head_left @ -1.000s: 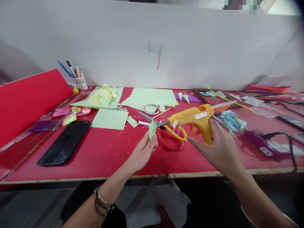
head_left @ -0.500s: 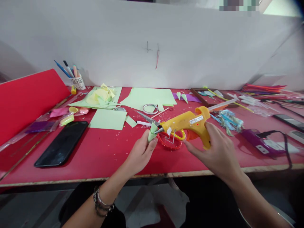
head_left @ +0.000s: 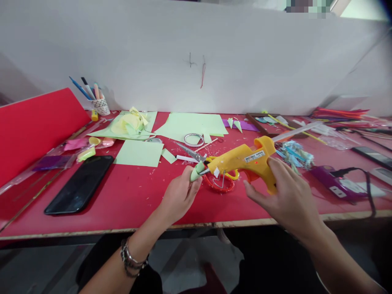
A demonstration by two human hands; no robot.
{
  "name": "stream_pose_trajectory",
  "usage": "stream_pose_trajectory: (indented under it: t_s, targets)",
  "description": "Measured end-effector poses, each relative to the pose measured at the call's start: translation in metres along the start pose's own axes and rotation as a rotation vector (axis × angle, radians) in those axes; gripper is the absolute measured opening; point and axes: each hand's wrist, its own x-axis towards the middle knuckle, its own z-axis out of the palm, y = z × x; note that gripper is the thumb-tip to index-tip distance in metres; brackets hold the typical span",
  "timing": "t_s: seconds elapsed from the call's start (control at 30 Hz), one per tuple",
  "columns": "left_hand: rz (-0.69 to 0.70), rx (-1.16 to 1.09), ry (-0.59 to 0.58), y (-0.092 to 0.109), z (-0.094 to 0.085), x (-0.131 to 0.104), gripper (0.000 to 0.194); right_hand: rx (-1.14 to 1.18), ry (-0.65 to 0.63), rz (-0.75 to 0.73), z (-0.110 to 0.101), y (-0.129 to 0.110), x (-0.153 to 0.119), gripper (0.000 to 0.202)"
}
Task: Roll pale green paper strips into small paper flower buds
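Note:
Between the thumb and fingers of my left hand (head_left: 180,194) is a small rolled piece of light green paper (head_left: 197,171). My right hand (head_left: 288,196) is closed on the handle of a yellow glue gun (head_left: 245,158), its thumb held off the grip. The gun's metal nozzle meets the rolled paper at its right side; whether it goes inside cannot be made out. A clear glue stick (head_left: 297,131) juts from the gun's back. Below and behind the gun lie scissors (head_left: 191,152) with yellow handles and a red ring-shaped item (head_left: 219,188).
Green paper sheets (head_left: 139,154) and a tape roll (head_left: 194,140) lie beyond my hands. A black phone (head_left: 80,185) is at left, a pen cup (head_left: 100,105) behind it. Two paper cones (head_left: 237,125), a brown tray (head_left: 254,122) and a purple power strip (head_left: 337,183) are at right.
My right hand and the glue gun have shifted slightly right, and the gun's back end tips a little differently. The rolled paper in my left hand has turned to lie more slanted.

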Motion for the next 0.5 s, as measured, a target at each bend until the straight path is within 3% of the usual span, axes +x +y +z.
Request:
stream_pose_trajectory:
  t_s: [0.5]
  targets:
    - [0.010,0.011,-0.019,0.0003,-0.0040,-0.0003,0.019,0.013,0.054,-0.089,0.0000,0.0103,-0.0015,0.035]
